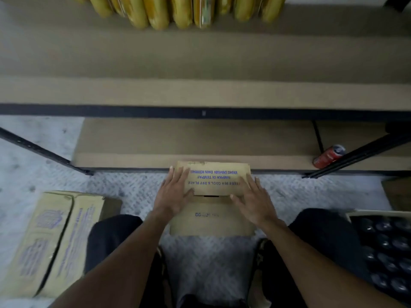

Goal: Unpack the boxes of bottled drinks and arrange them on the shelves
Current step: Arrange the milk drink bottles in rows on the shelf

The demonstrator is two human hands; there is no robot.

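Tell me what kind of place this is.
Likely a shop stockroom or storage room: metal-framed shelves, a row of yellow bottles on the upper one, cardboard boxes on the floor, and at the right an open box packed with dark-topped drinks.

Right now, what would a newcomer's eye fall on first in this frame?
Both hands at centre: the left hand and right hand lie flat on top of a printed cardboard box on the floor before the lower shelf. Then the row of yellow bottles on the upper shelf at top, and a lone red can at the lower shelf's right.
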